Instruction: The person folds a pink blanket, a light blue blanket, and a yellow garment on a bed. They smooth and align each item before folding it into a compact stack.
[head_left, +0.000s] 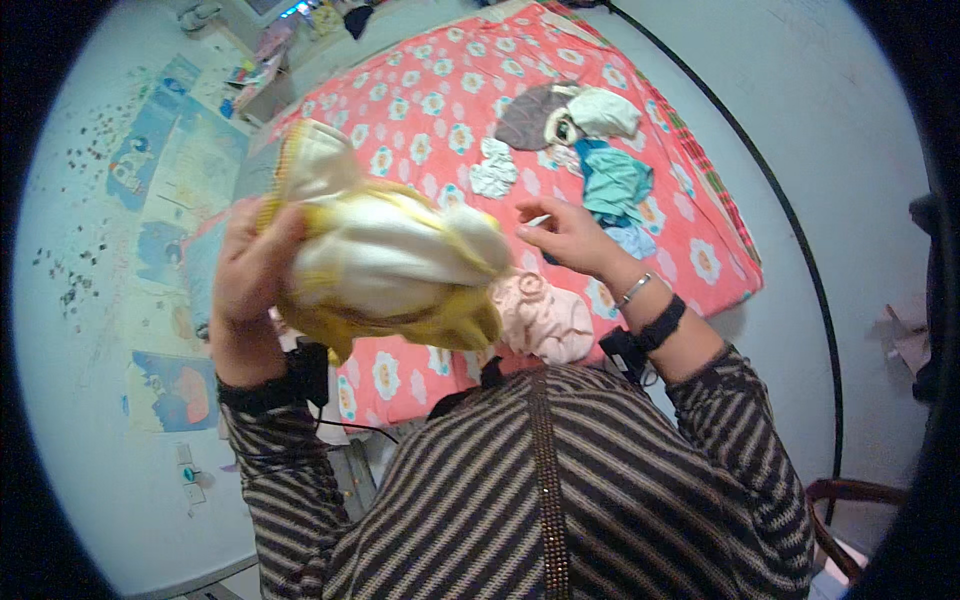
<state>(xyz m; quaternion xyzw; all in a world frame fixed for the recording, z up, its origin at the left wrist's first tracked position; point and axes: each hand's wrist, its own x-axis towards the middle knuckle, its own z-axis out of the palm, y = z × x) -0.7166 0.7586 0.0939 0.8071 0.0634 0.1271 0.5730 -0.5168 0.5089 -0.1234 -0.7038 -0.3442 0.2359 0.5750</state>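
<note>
My left hand (255, 262) grips a yellow and white garment (390, 255) by one end and holds it up over the bed, blurred by motion. To its right my right hand (566, 236) hovers with fingers apart and nothing in it. Below and between them a crumpled pink garment (547, 315) lies at the near side of the bed. Past my right hand rests a small pile with a teal garment (615, 180) and a light blue cloth (634, 241). Farther back are a grey garment (529, 116), a white cloth (606, 112) and a small crumpled white cloth (493, 171).
A bed with a red flowered sheet (442, 75) spreads in front of me. Posters (176, 390) cover part of the left wall. A black cable (750, 142) curves along the right. At lower right stands a dark red chair (847, 495). Cluttered shelving (262, 97) is at the far left.
</note>
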